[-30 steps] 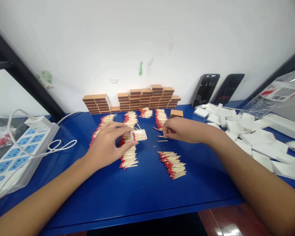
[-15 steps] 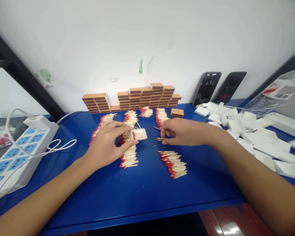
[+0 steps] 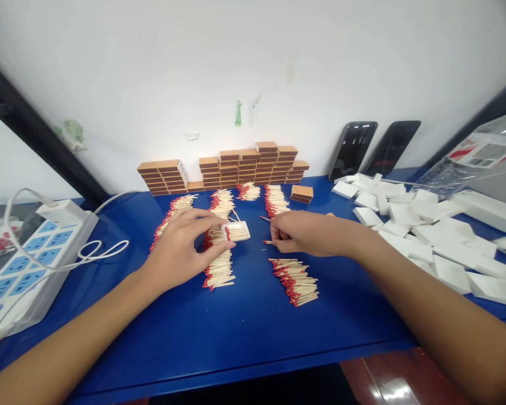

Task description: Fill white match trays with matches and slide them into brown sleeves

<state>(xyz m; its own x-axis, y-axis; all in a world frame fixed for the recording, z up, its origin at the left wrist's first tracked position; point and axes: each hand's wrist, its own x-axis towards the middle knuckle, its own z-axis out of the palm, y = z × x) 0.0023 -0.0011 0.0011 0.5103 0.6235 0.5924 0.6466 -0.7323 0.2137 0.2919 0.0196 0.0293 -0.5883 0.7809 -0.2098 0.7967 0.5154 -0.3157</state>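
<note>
My left hand [image 3: 180, 242] grips a small white matchbox tray [image 3: 246, 230] between thumb and fingers; red-headed matches lie inside it. To its right, my right hand [image 3: 305, 232] is pinched on matches [image 3: 268, 242] low over the table; their red tips stick out to the left and the rest is hidden by the fingers. A pile of matches [image 3: 295, 281] lies in front of that hand, and another match pile [image 3: 277, 199] lies behind it. Under and beside my left hand are more matches [image 3: 219, 273], partly covered.
Stacked brown matchboxes [image 3: 246, 169] line the wall, with a single matchbox [image 3: 301, 194] before them. White empty trays [image 3: 438, 239] are heaped at right, near two dark phones [image 3: 354, 149]. A power strip [image 3: 28, 259] with a white cable stands at left on the blue table [image 3: 219, 337].
My right hand's fingers have closed around the matches on the table that lay under its fingertips. My left hand still holds the tray in nearly the same place. The view has shifted slightly.
</note>
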